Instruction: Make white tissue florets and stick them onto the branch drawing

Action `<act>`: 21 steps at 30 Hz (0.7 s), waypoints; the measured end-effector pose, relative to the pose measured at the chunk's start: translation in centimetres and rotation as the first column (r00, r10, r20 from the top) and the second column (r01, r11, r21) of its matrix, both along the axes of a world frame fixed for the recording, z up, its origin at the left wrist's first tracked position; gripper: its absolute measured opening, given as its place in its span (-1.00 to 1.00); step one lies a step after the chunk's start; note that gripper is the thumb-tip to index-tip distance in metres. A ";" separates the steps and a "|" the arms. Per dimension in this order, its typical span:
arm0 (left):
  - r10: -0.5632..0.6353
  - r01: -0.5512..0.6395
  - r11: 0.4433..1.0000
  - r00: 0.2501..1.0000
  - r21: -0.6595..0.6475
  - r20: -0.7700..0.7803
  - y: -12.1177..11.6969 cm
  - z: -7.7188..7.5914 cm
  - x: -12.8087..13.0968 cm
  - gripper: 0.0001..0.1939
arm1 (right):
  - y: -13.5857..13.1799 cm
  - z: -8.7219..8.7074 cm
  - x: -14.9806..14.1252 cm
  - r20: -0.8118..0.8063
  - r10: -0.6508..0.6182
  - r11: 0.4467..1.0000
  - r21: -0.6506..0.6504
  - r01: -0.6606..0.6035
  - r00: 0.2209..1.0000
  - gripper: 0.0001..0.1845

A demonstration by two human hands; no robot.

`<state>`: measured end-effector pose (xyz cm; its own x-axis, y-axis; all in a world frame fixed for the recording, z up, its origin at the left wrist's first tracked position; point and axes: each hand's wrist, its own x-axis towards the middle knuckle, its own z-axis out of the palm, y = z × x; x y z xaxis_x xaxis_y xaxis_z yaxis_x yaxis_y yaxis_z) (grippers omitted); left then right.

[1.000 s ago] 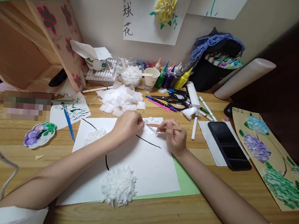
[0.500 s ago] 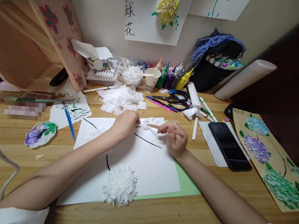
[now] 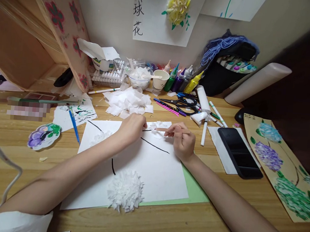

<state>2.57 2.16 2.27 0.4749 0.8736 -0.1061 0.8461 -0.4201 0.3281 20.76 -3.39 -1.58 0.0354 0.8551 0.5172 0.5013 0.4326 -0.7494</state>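
A: Where is the stick (image 3: 161, 129)?

B: In your right hand (image 3: 184, 142), fingers curled closed round it, tip at the white paper tufts (image 3: 161, 124) near the far edge of the white sheet (image 3: 163, 177). Contact unclear. The pinch near the tip probably steadies it.

A: Your left hand (image 3: 133, 127)?

B: Loosely curled, just beside the tufts. Fingertips hidden; cannot tell whether anything is held.

A: Layout?

B: Paper squares (image 3: 129, 101) heaped beyond the sheet, presumably for easy reach. White flower (image 3: 126, 190) at the near edge; green sheet (image 3: 196, 187) beneath.

A: Surface, room?

B: Wood-grain worktop (image 3: 82, 224); scissors (image 3: 179, 102) beyond, phone (image 3: 240, 151) to your right. Pale wall (image 3: 106, 19) behind, yellow flower (image 3: 179, 7) picture on it.
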 end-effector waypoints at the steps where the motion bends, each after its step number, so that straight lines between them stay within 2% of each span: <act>1: -0.002 0.002 1.000 1.000 0.001 -0.001 0.0 0.0 0.0 -0.74 | 0.1 0.1 0.0 -0.025 -0.007 1.000 -0.019 0.006 1.000 -0.61; 6: 0.003 -0.003 1.000 1.000 -0.005 0.006 0.0 0.0 0.1 -0.75 | 0.4 0.6 -0.2 -0.100 -0.038 0.996 -0.088 0.029 0.994 -0.62; 13: 0.005 -0.005 1.000 1.000 -0.001 -0.001 -0.1 0.1 0.1 -0.75 | -0.2 -0.2 0.1 -0.018 -0.032 0.996 0.079 0.033 0.999 -0.60; 17: -0.005 0.005 1.000 1.000 0.010 0.012 0.0 0.1 0.0 -0.75 | -0.3 -0.4 0.3 0.044 -0.014 0.996 0.084 0.010 0.999 -0.63; 21: -0.007 0.007 1.000 1.000 0.014 0.012 0.0 0.0 0.0 -0.75 | -0.1 0.1 0.0 0.130 -0.005 0.997 0.074 -0.005 0.991 -0.65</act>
<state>2.60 2.16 2.31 0.4825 0.8714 -0.0883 0.8389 -0.4308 0.3326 20.77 -3.51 -1.50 -0.0368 0.8141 0.5796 0.5925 0.4848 -0.6433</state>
